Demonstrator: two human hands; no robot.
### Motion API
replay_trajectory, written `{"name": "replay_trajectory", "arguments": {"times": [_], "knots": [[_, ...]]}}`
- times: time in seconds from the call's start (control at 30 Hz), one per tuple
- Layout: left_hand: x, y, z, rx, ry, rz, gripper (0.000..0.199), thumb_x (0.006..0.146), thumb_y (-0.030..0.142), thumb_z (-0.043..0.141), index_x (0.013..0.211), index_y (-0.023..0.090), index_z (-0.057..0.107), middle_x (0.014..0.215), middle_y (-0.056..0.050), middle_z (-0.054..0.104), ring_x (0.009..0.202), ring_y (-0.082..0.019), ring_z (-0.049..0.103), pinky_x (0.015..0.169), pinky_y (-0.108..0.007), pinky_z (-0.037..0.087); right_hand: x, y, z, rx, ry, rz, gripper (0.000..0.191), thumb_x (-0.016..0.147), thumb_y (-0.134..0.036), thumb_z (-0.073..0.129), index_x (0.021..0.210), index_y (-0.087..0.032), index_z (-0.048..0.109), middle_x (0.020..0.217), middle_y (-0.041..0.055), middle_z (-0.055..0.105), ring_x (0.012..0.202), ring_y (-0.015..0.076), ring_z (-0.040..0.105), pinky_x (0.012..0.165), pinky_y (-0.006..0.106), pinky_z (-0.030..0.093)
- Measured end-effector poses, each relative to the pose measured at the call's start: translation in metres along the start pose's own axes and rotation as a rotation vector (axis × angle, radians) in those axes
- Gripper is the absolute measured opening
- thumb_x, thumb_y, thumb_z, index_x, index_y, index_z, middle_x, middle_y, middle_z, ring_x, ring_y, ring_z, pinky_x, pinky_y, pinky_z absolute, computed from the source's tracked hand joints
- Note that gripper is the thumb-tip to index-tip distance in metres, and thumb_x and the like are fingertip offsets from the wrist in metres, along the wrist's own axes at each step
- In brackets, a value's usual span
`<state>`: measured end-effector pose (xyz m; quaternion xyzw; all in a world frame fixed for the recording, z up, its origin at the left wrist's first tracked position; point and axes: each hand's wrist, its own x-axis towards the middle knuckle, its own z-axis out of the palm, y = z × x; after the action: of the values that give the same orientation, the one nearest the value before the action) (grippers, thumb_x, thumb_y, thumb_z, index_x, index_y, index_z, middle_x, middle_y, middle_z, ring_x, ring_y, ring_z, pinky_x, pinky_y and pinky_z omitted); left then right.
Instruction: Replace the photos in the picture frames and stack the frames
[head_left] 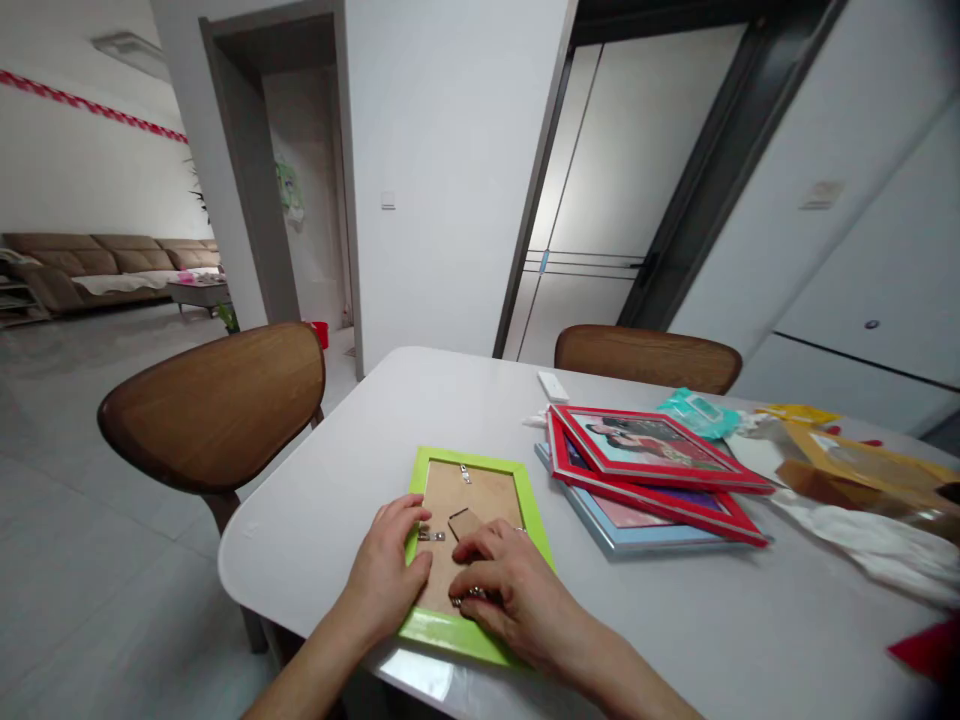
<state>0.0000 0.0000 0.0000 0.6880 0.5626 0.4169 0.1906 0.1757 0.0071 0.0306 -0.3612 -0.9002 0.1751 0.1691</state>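
Observation:
A lime green picture frame lies face down on the table, its brown backing board showing. Small metal clips sit on the board, one at the top and one at the left. My left hand rests on the frame's left edge, thumb and fingers apart. Over the lower part of the board, my right hand has its fingers curled around a small metal clasp, partly hidden by them. The board's stand flap pokes out above the right hand.
To the right, red photo frames are stacked on a light blue frame. Behind them lie a white remote-like object and a teal packet. Packaging and white cloth cover the far right. Two wooden chairs flank the table.

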Motion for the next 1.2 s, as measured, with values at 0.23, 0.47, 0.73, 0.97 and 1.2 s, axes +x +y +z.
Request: {"name": "replay_trajectory", "arguments": {"times": [0.23, 0.47, 0.73, 0.97, 1.2], "knots": [[-0.002, -0.006, 0.003, -0.009, 0.064, -0.009, 0.044, 0.06, 0.005, 0.046, 0.102, 0.016, 0.052, 0.116, -0.009, 0.05, 0.111, -0.021, 0.044, 0.098, -0.041, 0.032, 0.024, -0.007, 0.001, 0.075, 0.051, 0.063, 0.017, 0.072, -0.022, 0.055, 0.086, -0.024, 0.064, 0.093, 0.0023, 0.058, 0.086, 0.0164, 0.048, 0.078, 0.028, 0.035], [-0.003, -0.008, 0.004, -0.022, 0.09, -0.018, 0.048, 0.06, 0.006, 0.045, 0.106, 0.016, 0.051, 0.115, -0.01, 0.051, 0.109, -0.022, 0.045, 0.097, -0.041, 0.033, 0.054, -0.01, 0.019, -0.057, 0.126, 0.125, 0.017, 0.075, -0.017, 0.049, 0.075, -0.019, 0.065, 0.075, 0.005, 0.059, 0.077, 0.0162, 0.049, 0.07, 0.026, 0.037], [-0.002, -0.007, 0.003, 0.028, 0.038, -0.091, 0.052, 0.061, 0.007, 0.044, 0.113, 0.01, 0.046, 0.122, -0.012, 0.046, 0.115, -0.021, 0.04, 0.101, -0.039, 0.029, 0.039, 0.01, -0.001, -0.029, 0.176, 0.203, 0.018, 0.074, -0.019, 0.047, 0.082, -0.018, 0.064, 0.087, 0.0056, 0.059, 0.084, 0.0158, 0.051, 0.077, 0.025, 0.038], [-0.002, -0.003, 0.0, -0.006, 0.021, -0.129, 0.054, 0.06, 0.007, 0.044, 0.114, 0.011, 0.047, 0.121, -0.01, 0.049, 0.112, -0.021, 0.044, 0.1, -0.039, 0.03, 0.008, 0.049, -0.02, -0.164, 0.133, 0.337, 0.024, 0.064, -0.007, 0.044, 0.075, -0.016, 0.064, 0.086, 0.0069, 0.059, 0.085, 0.0182, 0.05, 0.075, 0.027, 0.038], [-0.002, -0.002, -0.001, -0.013, 0.005, -0.145, 0.057, 0.059, 0.007, 0.043, 0.115, 0.012, 0.048, 0.121, -0.009, 0.05, 0.113, -0.02, 0.044, 0.1, -0.035, 0.029, 0.011, 0.051, -0.015, -0.198, 0.167, 0.361, 0.025, 0.066, -0.006, 0.042, 0.076, -0.013, 0.065, 0.083, 0.0082, 0.061, 0.082, 0.018, 0.05, 0.074, 0.025, 0.037]]}}
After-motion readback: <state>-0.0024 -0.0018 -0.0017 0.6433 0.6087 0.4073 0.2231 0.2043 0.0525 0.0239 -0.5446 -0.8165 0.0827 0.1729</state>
